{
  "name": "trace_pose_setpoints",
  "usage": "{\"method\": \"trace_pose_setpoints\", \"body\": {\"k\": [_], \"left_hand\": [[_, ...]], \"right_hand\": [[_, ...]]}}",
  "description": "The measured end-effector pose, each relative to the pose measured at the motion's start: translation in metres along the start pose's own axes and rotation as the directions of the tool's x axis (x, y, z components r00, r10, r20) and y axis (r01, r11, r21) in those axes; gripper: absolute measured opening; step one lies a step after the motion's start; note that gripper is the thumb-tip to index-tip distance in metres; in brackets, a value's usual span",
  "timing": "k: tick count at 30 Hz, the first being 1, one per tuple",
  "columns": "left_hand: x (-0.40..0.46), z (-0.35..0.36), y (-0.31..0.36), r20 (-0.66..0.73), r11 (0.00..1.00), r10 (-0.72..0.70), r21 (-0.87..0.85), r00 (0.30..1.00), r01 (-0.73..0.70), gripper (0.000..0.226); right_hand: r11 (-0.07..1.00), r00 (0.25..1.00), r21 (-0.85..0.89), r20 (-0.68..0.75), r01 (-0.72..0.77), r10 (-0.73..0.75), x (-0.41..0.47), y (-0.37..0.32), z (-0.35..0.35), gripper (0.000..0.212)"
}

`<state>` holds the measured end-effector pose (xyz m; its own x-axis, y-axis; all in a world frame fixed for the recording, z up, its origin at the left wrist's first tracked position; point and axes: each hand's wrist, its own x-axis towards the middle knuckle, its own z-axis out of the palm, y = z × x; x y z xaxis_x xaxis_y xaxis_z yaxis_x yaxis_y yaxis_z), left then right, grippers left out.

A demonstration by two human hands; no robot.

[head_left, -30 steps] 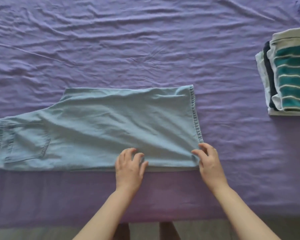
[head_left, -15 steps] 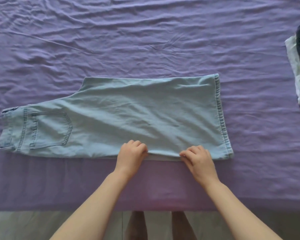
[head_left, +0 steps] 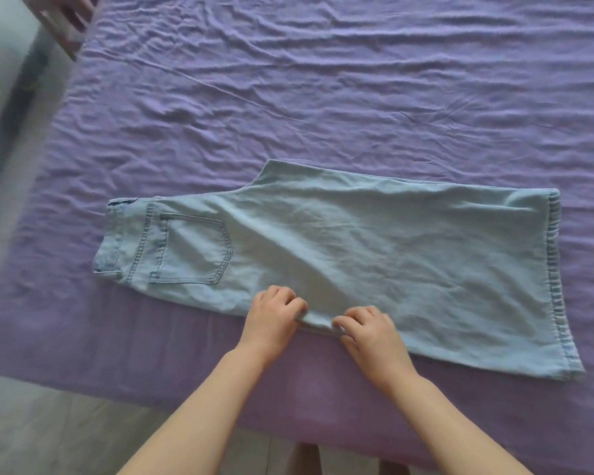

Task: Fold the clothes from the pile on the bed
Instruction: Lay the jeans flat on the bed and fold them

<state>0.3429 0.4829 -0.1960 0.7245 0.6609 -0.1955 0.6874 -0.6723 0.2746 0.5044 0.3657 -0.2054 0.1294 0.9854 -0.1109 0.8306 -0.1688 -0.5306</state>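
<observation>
1. The light denim trousers [head_left: 374,255] lie flat on the purple sheet [head_left: 323,80], doubled leg over leg, with the waistband [head_left: 112,234] toward the left and the hem [head_left: 556,275] toward the right.
2. The left hand [head_left: 271,320] and the right hand [head_left: 371,332] sit close together at the near edge, about midway along the length, fingers curled and closed on the denim there.
3. How much cloth each pinch holds is hard to judge, since the fingertips tuck under the edge.
4. The step in hand looks like squaring and smoothing the near edge before a crosswise fold.
5. To do it well, the person should catch both layers in each pinch, draw the edge taut and straight, then press out the diagonal creases across the middle.
6. The hem end slants away from the waistband line, so truing that before folding should keep the bundle square.
7. No pile of unfolded clothes shows in view.
</observation>
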Motion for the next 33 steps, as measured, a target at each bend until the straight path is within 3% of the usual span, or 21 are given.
{"method": "trace_pose_setpoints", "body": {"k": [4, 7, 10, 11, 13, 14, 16, 18, 20, 23, 27, 29, 31, 33], "left_hand": [[-0.008, -0.013, -0.064, -0.083, 0.999, -0.033, 0.039, 0.996, 0.036, 0.033], [-0.019, -0.023, -0.101, -0.074, 0.997, -0.066, 0.035, 0.995, 0.069, 0.027], [-0.027, -0.028, -0.128, 0.101, 0.993, -0.115, 0.016, 0.988, 0.114, 0.009], [-0.028, -0.029, -0.136, 0.172, 0.992, -0.122, 0.01, 0.978, 0.123, 0.013], [-0.03, -0.032, -0.151, 0.223, 0.994, -0.1, -0.008, 0.97, 0.105, 0.027], [-0.032, -0.034, -0.159, 0.194, 0.994, -0.1, -0.03, 0.976, 0.107, 0.031], [-0.033, -0.037, -0.178, -0.009, 0.985, -0.16, -0.059, 0.987, 0.159, 0.029], [-0.035, -0.041, -0.202, -0.164, 0.939, -0.343, -0.028, 0.925, 0.343, 0.026], [-0.034, -0.046, -0.23, -0.112, 0.824, -0.563, -0.004, 0.819, 0.567, 0.054], [-0.028, -0.052, -0.263, 0.032, 0.671, -0.74, -0.015, 0.671, 0.741, 0.097], [-0.02, -0.059, -0.296, 0.11, 0.47, -0.861, -0.201, 0.497, 0.859, 0.119], [-0.015, -0.061, -0.306, 0.104, 0.464, -0.868, -0.174, 0.485, 0.868, 0.119], [-0.011, -0.064, -0.312, 0.081, 0.515, -0.843, -0.162, 0.531, 0.842, 0.111], [-0.008, -0.073, -0.319, 0.084, 0.525, -0.823, -0.266, 0.562, 0.808, 0.094]], "right_hand": [[0.999, 0.999, -0.011, -0.01, 0.053, -0.053, 0.043, -0.045, 0.033, 0.045], [0.995, 0.998, 0.074, 0.006, 0.062, -0.063, 0.069, -0.078, 0.055, 0.037], [0.985, 0.993, 0.166, 0.097, 0.045, -0.062, 0.086, -0.103, 0.072, 0.012], [0.983, 0.989, 0.186, 0.144, 0.014, -0.042, 0.09, -0.107, 0.075, 0.004], [0.981, 0.968, 0.18, 0.25, -0.073, 0.026, 0.095, -0.108, 0.077, 0.011], [0.978, 0.959, 0.18, 0.278, -0.101, 0.048, 0.099, -0.108, 0.078, 0.013], [0.975, 0.964, 0.207, 0.263, -0.082, 0.025, 0.112, -0.114, 0.078, 0.015], [0.985, 0.988, 0.138, 0.1, 0.104, -0.119, 0.132, -0.127, 0.084, 0.027], [0.971, 0.973, -0.058, 0.011, 0.23, -0.23, 0.153, -0.143, 0.092, 0.037], [0.916, 0.955, -0.283, 0.168, 0.284, -0.244, 0.173, -0.157, 0.104, 0.048], [0.924, 0.958, -0.301, 0.227, 0.238, -0.173, 0.186, -0.164, 0.12, 0.06], [0.915, 0.954, -0.317, 0.245, 0.248, -0.174, 0.195, -0.17, 0.128, 0.067], [0.898, 0.94, -0.351, 0.302, 0.266, -0.161, 0.2, -0.173, 0.134, 0.074], [0.899, 0.937, -0.353, 0.317, 0.258, -0.145, 0.201, -0.175, 0.134, 0.078]]}}
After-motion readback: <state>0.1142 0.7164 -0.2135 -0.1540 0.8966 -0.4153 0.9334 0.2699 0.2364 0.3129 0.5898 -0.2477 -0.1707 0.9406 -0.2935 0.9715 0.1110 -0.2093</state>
